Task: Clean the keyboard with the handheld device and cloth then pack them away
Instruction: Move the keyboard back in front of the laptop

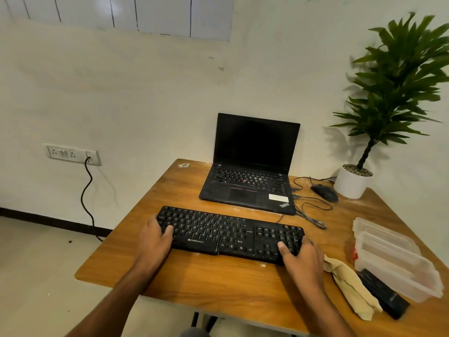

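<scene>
Keyboard as landmark: the black full-size plastic keyboard [230, 233] is lying on the brown wooden table [218, 283]. Behind it, a black open laptop [250, 166] is standing. Right of it, a clear lidded plastic container [393, 259], a crumpled beige cloth [349, 285] and a black oblong handheld device [384, 294] are resting. The left hand [155, 239] is gripping the keyboard's left end, thumb on the keys; the right hand [301, 256] is gripping its right end likewise.
</scene>
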A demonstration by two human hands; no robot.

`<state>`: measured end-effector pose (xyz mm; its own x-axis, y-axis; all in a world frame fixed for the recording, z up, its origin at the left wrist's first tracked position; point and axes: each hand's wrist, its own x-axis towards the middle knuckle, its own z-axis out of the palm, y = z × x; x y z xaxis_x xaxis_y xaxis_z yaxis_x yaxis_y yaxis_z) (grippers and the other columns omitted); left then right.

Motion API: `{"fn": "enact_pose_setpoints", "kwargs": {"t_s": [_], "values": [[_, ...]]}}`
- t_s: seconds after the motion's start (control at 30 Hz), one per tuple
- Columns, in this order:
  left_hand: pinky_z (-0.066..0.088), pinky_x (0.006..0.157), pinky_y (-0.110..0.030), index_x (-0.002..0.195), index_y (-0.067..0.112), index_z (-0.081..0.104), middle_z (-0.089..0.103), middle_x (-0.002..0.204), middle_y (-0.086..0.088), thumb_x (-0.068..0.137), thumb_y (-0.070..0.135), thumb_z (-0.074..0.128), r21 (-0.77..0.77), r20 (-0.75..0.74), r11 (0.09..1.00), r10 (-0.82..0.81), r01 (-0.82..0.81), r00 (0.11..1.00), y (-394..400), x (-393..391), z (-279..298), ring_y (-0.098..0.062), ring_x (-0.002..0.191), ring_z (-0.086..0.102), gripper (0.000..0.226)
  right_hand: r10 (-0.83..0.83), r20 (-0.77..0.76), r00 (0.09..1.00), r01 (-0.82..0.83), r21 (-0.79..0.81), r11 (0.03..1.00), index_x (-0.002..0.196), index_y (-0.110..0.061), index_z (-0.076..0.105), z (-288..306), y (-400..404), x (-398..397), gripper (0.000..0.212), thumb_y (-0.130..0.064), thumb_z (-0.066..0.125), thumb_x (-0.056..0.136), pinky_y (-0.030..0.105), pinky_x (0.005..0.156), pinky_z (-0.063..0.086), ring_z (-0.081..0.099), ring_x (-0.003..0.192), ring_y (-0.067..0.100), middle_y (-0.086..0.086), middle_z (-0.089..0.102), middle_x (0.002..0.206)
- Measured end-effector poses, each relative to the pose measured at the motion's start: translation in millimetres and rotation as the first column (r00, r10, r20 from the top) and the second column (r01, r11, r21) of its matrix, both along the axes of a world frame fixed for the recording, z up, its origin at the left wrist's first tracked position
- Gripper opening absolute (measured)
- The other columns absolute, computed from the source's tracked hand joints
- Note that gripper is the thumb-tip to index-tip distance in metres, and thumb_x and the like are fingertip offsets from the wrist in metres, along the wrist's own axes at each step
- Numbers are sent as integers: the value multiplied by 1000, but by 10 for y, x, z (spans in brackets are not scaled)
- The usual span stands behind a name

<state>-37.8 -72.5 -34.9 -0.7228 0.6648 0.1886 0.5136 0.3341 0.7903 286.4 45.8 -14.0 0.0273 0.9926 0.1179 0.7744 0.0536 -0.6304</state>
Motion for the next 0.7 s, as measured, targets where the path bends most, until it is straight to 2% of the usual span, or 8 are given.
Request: {"fn": "enact_pose_setpoints", "kwargs": {"t_s": [0.1,0.2,0.3,0.37,0.5,0.7], "values": [[51,80,-31,127,6,56,63,116,-6,100,17,62,7,15,1000,-15,14,1000,94,-26,-33,-17,101,59,30,-10,-22,1000,10,-16,1000,136,-7,52,33,46,18,62,-44,71,90,44,105,44,37,138,29,13,48,144],[50,73,-23,125,8,56,61,115,-5,100,16,62,3,30,1000,-22,22,999,201,-20,-37,-16,101,59,26,-27,-29,999,26,-36,999,146,-5,45,65,131,40,72,-43,71,90,45,108,41,34,141,30,14,44,149],[58,88,-40,128,8,55,62,119,-7,99,17,63,10,38,999,-31,31,999,341,-18,-49,-20,107,60,31,-40,-44,998,38,-34,999,138,-8,52,39,286,70,67,-45,74,87,51,105,46,40,136,31,13,50,143],[56,95,-45,130,5,55,61,121,-8,98,16,64,3,36,1000,-28,28,999,434,0,-49,-23,111,59,35,-50,-50,997,48,-24,999,131,-7,56,47,365,85,64,-47,75,85,54,100,49,44,132,31,13,53,138],[55,93,-42,129,5,55,61,120,-7,98,15,64,17,36,999,-48,48,998,612,26,-66,-22,109,59,34,-81,-58,995,80,-28,996,138,-6,53,84,494,93,66,-43,74,88,54,103,47,42,136,32,14,51,141],[56,95,-52,134,5,53,62,123,-10,97,20,64,7,12,997,-71,71,997,812,-25,-143,-26,111,60,42,-84,-88,993,81,-35,996,125,-11,58,51,641,128,51,-41,75,87,49,101,49,45,130,29,9,55,133]]}}
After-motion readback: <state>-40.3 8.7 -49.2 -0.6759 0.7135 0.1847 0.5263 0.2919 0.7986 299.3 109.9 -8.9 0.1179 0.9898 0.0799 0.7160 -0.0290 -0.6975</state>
